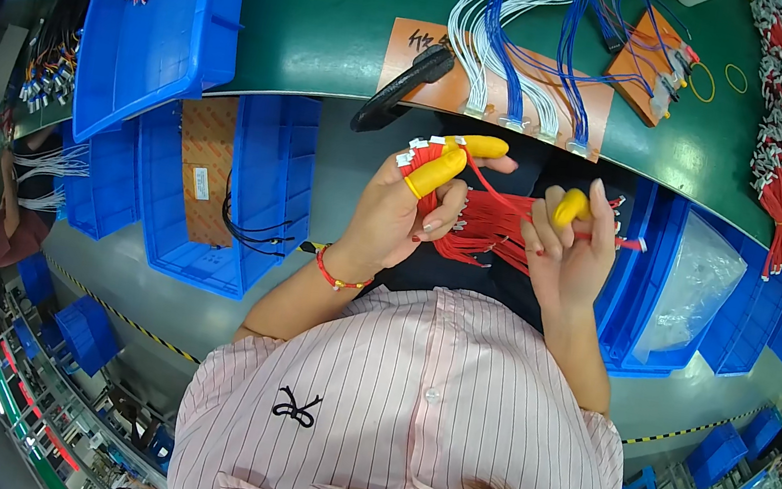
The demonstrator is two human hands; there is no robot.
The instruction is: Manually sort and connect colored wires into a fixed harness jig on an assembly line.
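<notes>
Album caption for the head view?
Left hand holding red wires, right hand nearby, yellow finger covers on both, green table ahead.

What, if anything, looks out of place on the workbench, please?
A black bar-shaped object juts slantwise past the near edge of the green table, so it looks askew; nothing looks plainly spilled or damaged.

Red wires [490, 224]: plastic-looking insulation, smooth, slight sheen. White connectors [405, 159]: hard plastic look. Yellow finger cots [482, 146]: rubbery, smooth, soft sheen. Table [336, 4]: smooth, glossy green top, catches lamp glare. Blue bin [143, 45]: smooth moulded plastic, satin-to-glossy. Clear bag [694, 280]: thin plastic film, crinkled, shiny. Brown sheet [208, 151]: matt, cardboard-like. Striped shirt [375, 384]: matt cloth.
</notes>
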